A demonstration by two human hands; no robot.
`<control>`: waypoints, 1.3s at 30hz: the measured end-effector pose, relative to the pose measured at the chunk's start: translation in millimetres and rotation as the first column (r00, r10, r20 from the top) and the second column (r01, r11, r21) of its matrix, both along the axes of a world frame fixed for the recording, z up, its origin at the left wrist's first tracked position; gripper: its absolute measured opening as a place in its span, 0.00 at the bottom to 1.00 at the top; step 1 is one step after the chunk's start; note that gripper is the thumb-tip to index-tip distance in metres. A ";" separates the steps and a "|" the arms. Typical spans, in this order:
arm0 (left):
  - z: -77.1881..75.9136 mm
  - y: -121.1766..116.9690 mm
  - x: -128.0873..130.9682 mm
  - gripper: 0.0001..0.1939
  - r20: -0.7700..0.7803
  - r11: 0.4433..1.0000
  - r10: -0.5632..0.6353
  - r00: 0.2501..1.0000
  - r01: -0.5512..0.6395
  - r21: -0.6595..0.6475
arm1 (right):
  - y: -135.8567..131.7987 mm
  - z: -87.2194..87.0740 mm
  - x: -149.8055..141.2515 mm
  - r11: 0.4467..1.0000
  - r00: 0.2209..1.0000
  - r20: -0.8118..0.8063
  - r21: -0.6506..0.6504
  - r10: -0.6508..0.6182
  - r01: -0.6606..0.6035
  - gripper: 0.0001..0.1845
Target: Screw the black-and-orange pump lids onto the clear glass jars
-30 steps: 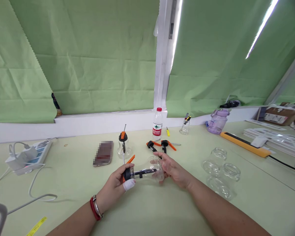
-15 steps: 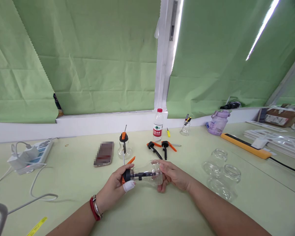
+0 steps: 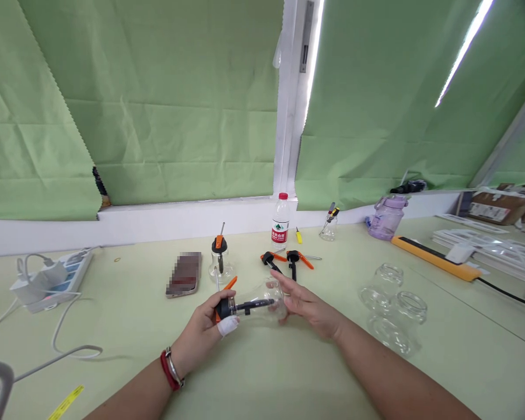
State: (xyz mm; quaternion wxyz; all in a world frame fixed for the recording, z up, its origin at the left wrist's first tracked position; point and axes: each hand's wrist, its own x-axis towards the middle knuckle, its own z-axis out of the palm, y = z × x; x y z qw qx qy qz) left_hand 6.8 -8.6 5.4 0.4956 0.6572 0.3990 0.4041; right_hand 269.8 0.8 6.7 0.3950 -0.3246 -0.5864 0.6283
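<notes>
A clear glass jar (image 3: 262,315) lies sideways between my hands, its wide base to the right. A black screw cap (image 3: 223,310) with an orange lever and a thin metal rod sits at its neck, and a black tube runs inside the glass. My left hand (image 3: 210,321), white tape round the thumb, is closed around the cap. My right hand (image 3: 308,309) cups the base with its upper fingers stretched along it; some fingertips are partly hidden by the glass. Behind the hands, a second capped jar (image 3: 221,265) stands upright near two loose black-and-orange caps (image 3: 271,261).
Two open glass jars (image 3: 387,280) stand at right. A phone (image 3: 184,275), a red-capped water bottle (image 3: 280,224), a small glass with screwdrivers (image 3: 329,224) and a purple bottle (image 3: 388,219) are farther back. Power strips (image 3: 437,261) and cables lie on both sides.
My right hand has shifted its hold on the jar's base, its upper fingers now straighter and reaching farther back. The jar is tilted slightly; my left hand stays on the cap.
</notes>
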 end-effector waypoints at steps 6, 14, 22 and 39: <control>1.1 -0.1 -0.3 0.27 0.026 1.000 0.000 1.000 0.000 -0.011 | 3.8 -4.1 1.5 0.999 0.998 -0.030 0.003 0.049 -0.049 0.37; 0.1 -2.1 -2.2 0.27 0.011 1.000 -0.016 1.000 0.016 0.018 | 3.8 -4.1 -1.9 0.998 0.999 0.023 -0.052 0.029 -0.027 0.35; -3.0 -3.1 -1.1 0.25 -0.079 0.991 -0.006 0.997 0.016 0.132 | 3.6 -6.4 -6.8 0.996 0.996 0.084 -0.087 -0.004 0.012 0.28; -2.4 1.0 -2.4 0.26 0.015 0.997 0.043 0.999 -0.044 0.067 | 2.7 -5.5 -2.3 0.999 0.999 -0.018 0.015 0.029 -0.029 0.36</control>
